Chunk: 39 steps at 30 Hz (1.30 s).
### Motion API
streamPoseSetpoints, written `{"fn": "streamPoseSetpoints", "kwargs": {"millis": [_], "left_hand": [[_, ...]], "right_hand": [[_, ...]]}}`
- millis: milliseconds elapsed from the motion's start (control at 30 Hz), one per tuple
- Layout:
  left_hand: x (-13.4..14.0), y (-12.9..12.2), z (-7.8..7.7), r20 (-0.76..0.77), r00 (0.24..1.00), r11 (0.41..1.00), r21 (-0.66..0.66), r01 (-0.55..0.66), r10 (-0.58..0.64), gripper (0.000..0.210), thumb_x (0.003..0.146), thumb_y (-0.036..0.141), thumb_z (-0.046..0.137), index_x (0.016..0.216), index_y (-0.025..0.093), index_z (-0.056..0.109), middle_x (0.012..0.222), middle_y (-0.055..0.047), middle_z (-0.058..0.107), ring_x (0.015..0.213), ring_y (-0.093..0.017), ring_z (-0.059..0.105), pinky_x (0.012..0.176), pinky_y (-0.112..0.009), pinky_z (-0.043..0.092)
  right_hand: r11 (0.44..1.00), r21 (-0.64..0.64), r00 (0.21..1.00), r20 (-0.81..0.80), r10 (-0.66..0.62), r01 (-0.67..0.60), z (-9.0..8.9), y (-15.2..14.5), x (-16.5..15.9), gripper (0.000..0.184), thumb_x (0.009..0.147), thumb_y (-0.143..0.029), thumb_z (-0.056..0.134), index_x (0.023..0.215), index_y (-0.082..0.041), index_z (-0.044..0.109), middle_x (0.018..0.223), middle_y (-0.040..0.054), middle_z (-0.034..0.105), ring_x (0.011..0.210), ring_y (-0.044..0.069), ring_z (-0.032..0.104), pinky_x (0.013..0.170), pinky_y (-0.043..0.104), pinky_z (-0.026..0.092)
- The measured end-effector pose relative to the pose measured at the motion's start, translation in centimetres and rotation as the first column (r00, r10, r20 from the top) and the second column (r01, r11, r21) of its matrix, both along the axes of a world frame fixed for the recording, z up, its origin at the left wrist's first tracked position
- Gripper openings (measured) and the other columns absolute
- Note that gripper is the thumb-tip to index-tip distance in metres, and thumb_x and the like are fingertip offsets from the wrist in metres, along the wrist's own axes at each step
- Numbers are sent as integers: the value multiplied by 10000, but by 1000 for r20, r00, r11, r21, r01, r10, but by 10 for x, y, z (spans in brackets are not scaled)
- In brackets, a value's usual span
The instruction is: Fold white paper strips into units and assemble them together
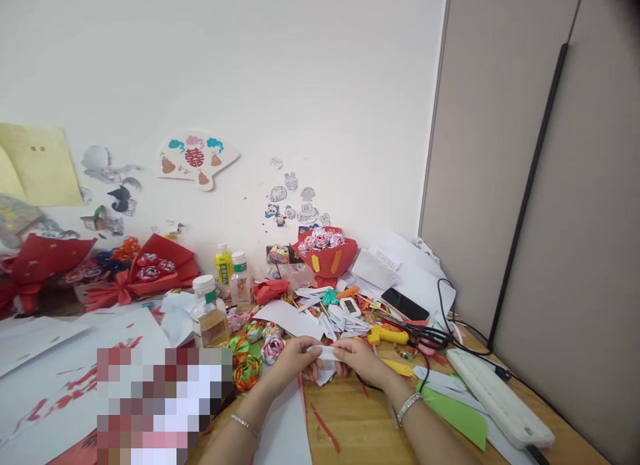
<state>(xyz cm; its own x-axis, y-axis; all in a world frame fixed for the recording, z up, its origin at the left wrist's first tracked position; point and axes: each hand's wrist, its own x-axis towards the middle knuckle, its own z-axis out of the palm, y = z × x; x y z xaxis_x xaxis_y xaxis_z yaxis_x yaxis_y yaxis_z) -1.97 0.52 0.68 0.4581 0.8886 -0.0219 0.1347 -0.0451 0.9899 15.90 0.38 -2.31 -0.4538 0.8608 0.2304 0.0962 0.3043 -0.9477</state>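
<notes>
My left hand and my right hand pinch the two ends of a small folded strip of white paper between them, just above the table. The fingertips cover both its ends. More white paper scraps show right below the strip. Close to my left hand lie folded paper flowers in pink, green and orange. A yellow glue gun rests beyond my right hand.
A white power strip and black cables lie at the right, near a phone. Bottles stand at the left. A red paper bouquet stands against the wall. Green paper lies by my right forearm.
</notes>
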Motion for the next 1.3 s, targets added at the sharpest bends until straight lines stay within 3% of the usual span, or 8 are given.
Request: {"fn": "streamPoseSetpoints", "kwargs": {"millis": [200,467,900,1167,1300], "left_hand": [[-2,-1,0,19,1000,999,-36,11,-10,386,605,438,601,856,151,536,554,25,607,423,-101,541,423,-199,365],[9,-6,-5,-55,998,1000,22,15,-14,356,581,494,588,632,166,462,434,50,558,357,-86,472,393,-204,358],[4,-4,-3,-66,993,995,-7,97,-98,427,616,567,519,656,142,529,500,12,601,375,-90,506,384,-184,312],[-1,0,-1,-27,997,996,-39,75,-76,483,609,607,497,653,130,556,467,-1,595,427,-123,547,442,-212,376],[-3,5,-5,-21,999,999,-24,33,-34,471,608,616,487,656,148,524,470,4,604,431,-134,564,449,-228,402]], "right_hand": [[999,-45,1000,-7,-11,11,-6,5,-2,290,782,-429,442,732,-160,537,498,-34,531,416,92,454,436,197,345],[993,49,991,77,-113,109,-7,1,-5,280,762,-416,488,643,-164,518,469,-42,500,438,91,470,441,187,339],[999,-35,996,85,15,-12,-11,6,-3,365,787,-482,417,648,-164,529,458,-37,521,404,95,467,420,195,328],[999,18,998,58,-36,35,-8,6,1,322,790,-452,434,691,-162,534,491,-37,532,438,94,475,449,194,344],[1000,-14,1000,28,0,0,-8,7,1,329,794,-466,416,735,-164,529,519,-28,554,428,99,468,451,208,360]]}}
